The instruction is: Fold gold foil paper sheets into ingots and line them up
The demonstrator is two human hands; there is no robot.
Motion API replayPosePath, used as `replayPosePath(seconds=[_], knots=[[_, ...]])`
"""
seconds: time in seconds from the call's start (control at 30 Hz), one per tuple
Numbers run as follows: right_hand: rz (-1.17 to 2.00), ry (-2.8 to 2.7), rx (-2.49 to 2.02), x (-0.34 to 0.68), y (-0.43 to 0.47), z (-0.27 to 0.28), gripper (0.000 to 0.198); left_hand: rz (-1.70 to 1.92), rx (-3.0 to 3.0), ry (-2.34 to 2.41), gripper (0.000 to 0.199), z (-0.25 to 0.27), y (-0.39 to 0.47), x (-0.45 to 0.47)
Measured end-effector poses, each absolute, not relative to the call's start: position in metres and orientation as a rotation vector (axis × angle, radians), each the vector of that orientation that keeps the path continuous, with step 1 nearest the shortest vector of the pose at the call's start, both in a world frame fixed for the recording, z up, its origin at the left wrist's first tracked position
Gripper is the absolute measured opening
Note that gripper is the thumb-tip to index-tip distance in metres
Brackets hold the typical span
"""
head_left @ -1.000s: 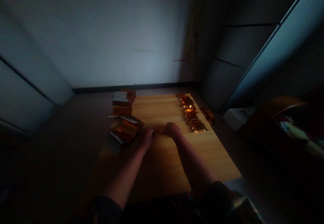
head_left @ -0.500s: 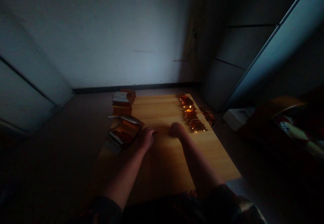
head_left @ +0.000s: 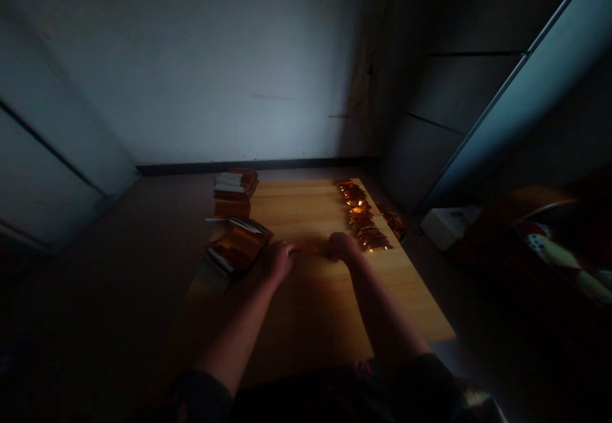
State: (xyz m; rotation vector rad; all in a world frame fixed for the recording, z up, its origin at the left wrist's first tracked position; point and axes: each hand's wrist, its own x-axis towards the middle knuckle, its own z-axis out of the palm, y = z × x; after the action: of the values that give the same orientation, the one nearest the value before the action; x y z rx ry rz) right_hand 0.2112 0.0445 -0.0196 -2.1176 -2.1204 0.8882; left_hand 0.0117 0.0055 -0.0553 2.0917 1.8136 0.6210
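Between my hands, low over the wooden table [head_left: 291,209], lies a thin copper-coloured foil sheet [head_left: 310,248], dim and partly hidden by the fingers. My left hand [head_left: 280,258] is closed at its left end, thumb and fingers pressed together. At the other end my right hand [head_left: 340,245] is curled into a fist on the sheet. Just left of my left hand rests a fanned stack of copper foil sheets [head_left: 241,247] with pale backs. Beyond my right hand, a row of shiny folded foil pieces [head_left: 361,215] runs along the table's right side.
More foil sheets [head_left: 234,184] are stacked at the far left corner. A heap of folded foil [head_left: 393,221] sits beyond the right edge, lower down. A white box [head_left: 447,225] stands on the floor at right. Behind the table is a pale wall [head_left: 268,78].
My right hand has shifted slightly to the right, away from my left hand. More of the foil sheet shows between them. My left hand has hardly moved.
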Motion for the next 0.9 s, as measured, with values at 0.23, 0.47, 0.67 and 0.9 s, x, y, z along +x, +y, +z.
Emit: replayPosePath(seconds=[0.23,0.47,0.67,0.9], knots=[[0.729,-2.105,-2.16,0.193,0.04,-0.015,0.044,0.558,2.108,1.848,0.024,-0.054,0.005,0.011],[0.629,-2.106,-2.179,0.156,0.028,-0.008,0.07,0.513,2.091,1.859,0.022,-0.046,0.003,0.011],[0.631,-2.095,-2.215,0.152,0.026,-0.006,0.068,0.582,2.064,1.786,0.024,-0.045,0.004,0.01],[0.64,-2.156,-2.198,0.16,0.031,-0.008,0.061,0.514,2.107,1.755,0.032,-0.048,0.006,0.007]])
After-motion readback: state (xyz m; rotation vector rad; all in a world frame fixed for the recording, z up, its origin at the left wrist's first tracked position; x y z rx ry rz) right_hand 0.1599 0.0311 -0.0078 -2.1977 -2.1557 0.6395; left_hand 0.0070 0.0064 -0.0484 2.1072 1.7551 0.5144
